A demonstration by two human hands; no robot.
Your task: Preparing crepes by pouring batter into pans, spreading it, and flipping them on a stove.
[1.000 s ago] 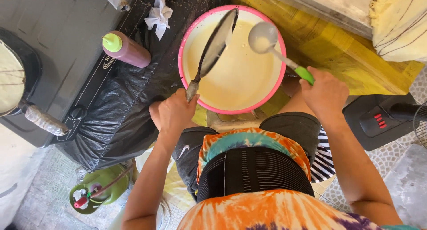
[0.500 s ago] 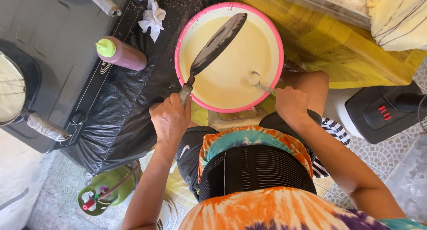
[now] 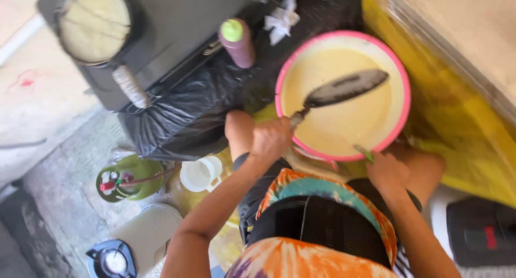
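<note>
— While the left hand [image 3: 270,140] is fisted tight round the handle, where does the spatula [image 3: 344,89] lie?

— Its dark blade stretches out flat over the pale batter, inside the pink-rimmed basin [image 3: 402,103].

— And the right hand [image 3: 386,170]?

— It sits at the basin's near rim, fingers closed on a green-handled utensil [image 3: 364,152] whose far end dips into the batter, mostly hidden. A green-capped bottle [image 3: 237,42] stands left of the basin.

The dark spatula [image 3: 344,88] spans the pink basin [image 3: 400,74]; batter lies open on either side.
</note>
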